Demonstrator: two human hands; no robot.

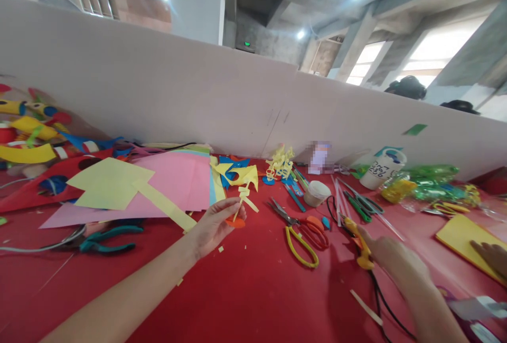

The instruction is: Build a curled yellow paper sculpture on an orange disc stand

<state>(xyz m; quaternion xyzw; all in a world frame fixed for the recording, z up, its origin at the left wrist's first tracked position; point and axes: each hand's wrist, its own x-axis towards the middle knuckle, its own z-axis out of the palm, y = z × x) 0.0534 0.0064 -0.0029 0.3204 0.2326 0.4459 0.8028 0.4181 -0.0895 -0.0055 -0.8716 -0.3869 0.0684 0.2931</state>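
"Checking progress, are we?"

"Our left hand (216, 228) pinches the yellow paper piece (244, 192), left of the scissors (292, 220); our right hand (390, 255) grips the glue gun (364, 261). Strips look joined, but probably unfinished."

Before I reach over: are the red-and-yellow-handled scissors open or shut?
The scissors look slightly open: blade tips and handle loops stand apart.

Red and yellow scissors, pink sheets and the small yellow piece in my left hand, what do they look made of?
Scissors: shiny gray blades suggest metal; smooth handles look like plastic or rubber.
Pink sheets: flat, matte and clean-edged, so card or thin foam.
Yellow piece in your left hand: matte, narrow strips, likely paper or foam, too small to be sure.
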